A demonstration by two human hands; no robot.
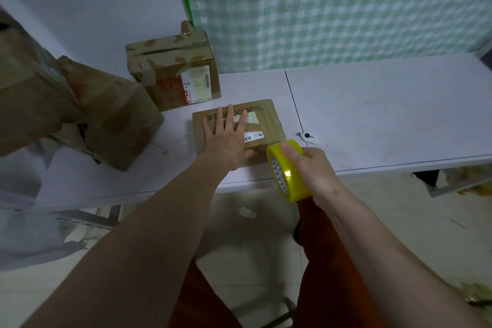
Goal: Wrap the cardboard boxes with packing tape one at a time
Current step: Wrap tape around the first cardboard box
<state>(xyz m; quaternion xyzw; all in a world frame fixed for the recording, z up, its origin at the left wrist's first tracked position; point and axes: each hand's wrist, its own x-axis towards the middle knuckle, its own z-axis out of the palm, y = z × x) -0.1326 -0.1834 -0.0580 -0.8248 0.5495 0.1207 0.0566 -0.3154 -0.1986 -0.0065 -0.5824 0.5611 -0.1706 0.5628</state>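
A flat cardboard box (269, 121) with white labels lies on the white table (386, 114) near its front edge. My left hand (227, 136) presses flat on the box top, fingers spread. My right hand (310, 168) grips a yellow roll of packing tape (287, 176) just off the box's near right corner, at the table's front edge. Whether a strip of tape runs from the roll to the box cannot be made out.
A taller cardboard box (173, 69) with a shipping label stands behind the flat one. Two more boxes (117, 114) are stacked at the left. A small white cutter (308, 137) lies right of the flat box. A green checked curtain hangs behind.
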